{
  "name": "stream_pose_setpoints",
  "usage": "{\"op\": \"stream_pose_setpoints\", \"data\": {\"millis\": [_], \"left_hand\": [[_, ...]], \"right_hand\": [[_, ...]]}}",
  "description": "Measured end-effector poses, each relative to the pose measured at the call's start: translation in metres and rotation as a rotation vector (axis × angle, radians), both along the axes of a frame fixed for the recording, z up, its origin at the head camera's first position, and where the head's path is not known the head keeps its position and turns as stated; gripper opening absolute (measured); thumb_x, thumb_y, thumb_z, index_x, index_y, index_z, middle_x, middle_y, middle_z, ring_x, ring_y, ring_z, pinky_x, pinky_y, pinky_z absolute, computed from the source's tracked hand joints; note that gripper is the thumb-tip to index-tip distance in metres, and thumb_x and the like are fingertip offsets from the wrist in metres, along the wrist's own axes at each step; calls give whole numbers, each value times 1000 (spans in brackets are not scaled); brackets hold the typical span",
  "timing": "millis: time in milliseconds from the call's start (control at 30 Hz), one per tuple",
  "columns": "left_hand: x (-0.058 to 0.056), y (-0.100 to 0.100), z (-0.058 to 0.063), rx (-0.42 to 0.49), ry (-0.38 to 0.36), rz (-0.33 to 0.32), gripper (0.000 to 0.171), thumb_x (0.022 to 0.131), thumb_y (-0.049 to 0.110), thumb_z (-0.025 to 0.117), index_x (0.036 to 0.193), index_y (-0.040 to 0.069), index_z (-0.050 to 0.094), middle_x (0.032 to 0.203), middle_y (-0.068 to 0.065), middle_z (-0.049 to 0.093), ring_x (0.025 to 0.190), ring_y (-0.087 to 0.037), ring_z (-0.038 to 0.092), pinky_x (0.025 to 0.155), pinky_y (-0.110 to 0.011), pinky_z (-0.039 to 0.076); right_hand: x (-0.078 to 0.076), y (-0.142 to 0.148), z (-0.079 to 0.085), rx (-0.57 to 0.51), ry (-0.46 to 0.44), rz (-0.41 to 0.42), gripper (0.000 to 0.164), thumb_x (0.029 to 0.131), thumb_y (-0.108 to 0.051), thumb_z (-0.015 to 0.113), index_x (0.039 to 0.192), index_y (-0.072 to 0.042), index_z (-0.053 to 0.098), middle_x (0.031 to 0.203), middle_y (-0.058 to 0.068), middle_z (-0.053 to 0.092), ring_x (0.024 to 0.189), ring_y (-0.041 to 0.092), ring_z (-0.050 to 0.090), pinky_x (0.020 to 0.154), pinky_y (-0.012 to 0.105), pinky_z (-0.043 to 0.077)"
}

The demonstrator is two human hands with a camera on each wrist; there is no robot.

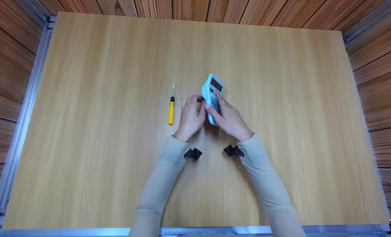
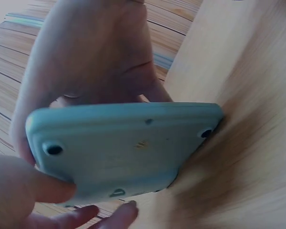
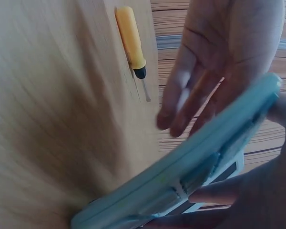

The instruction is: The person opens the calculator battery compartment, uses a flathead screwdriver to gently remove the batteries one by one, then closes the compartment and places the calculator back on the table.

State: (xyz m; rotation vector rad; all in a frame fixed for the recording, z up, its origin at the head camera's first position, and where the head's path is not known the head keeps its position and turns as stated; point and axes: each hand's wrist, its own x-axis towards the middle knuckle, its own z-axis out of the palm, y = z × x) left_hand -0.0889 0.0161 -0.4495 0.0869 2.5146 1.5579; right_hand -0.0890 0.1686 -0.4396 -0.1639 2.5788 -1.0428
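Head view: calculator point(image 1: 211, 96) points lengthwise away, display point(image 1: 216, 84) farthest.

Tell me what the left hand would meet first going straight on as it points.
Probably the blue calculator, held just ahead of the left hand; whether they already touch is hard to tell.

On the bench point(image 1: 100, 148), the screwdriver point(image 1: 171, 110) lies left of the left hand point(image 1: 191, 118), its tip towards the far edge, its handle towards the near 1. Over the bench, the calculator point(image 1: 212, 97) is between the 2 hands: the left hand at its left side, the right hand point(image 1: 231, 121) across its near right part. Plank walls point(image 1: 189, 10) stand behind, left and right of the bench.
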Motion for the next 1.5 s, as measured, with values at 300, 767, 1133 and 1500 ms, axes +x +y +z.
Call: {"op": "stream_pose_setpoints", "data": {"millis": [300,767,1133,1500], "left_hand": [[-5,4,-11,-65,-139,-137,51,105,28,31,145,-4,33,142,-20,45,132,-28,44,109,-38,37],[-4,5,-11,-57,-180,-118,60,104,38,29,151,1,22,144,-20,39,132,-29,43,110,-39,36],[-3,3,-13,48,-198,-97,72,101,50,33,155,15,3,155,-17,26,140,-30,32,114,-44,29],[-4,-3,-13,123,-196,41,81,92,54,53,154,19,15,155,-10,30,140,-27,32,113,-44,29]], "right_hand": [[1,0,0,-118,63,-23,61,101,-39,36,151,-6,25,148,20,39,130,35,46,105,47,39],[3,5,-5,-350,75,-135,56,99,-29,27,144,3,36,144,21,46,129,34,49,105,48,41],[9,4,-7,-585,130,-300,51,93,-21,27,126,7,53,88,12,59,78,13,54,73,24,42],[11,14,-11,-677,103,-273,49,103,-30,26,133,0,52,87,3,65,80,13,60,76,26,46]]}}
